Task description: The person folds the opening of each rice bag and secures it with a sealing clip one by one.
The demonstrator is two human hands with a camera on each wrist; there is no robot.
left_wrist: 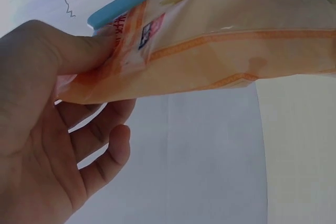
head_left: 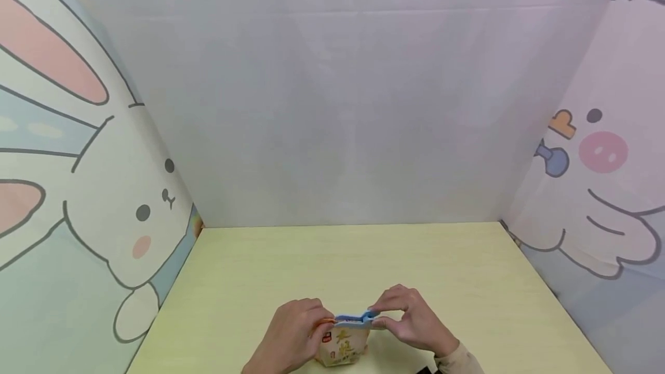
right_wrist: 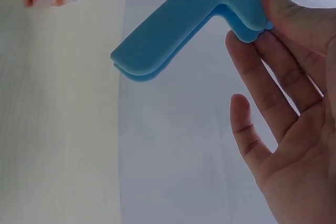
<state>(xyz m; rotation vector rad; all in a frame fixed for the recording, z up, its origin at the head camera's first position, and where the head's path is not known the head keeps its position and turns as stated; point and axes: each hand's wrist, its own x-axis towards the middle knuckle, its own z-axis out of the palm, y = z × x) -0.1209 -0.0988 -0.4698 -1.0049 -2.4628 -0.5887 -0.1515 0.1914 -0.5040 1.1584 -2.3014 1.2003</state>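
Observation:
A cream and orange food bag [head_left: 343, 348] with printed lettering is at the near middle of the table. My left hand [head_left: 296, 333] pinches its top left corner between thumb and fingers; in the left wrist view that thumb lies on the bag [left_wrist: 226, 56]. A blue sealing clip [head_left: 353, 321] lies along the bag's top edge. My right hand [head_left: 413, 319] pinches the clip's handle end between thumb and fingers. The right wrist view shows the blue clip [right_wrist: 168, 30] with its two long arms close together and the bag behind it.
The pale yellow table [head_left: 249, 264] ends at a plain grey-white backdrop [head_left: 332, 131]. A rabbit-printed panel [head_left: 104, 206] stands at the left and another cartoon panel [head_left: 613, 189] at the right. A small black object [head_left: 425, 370] shows at the bottom edge by the right sleeve.

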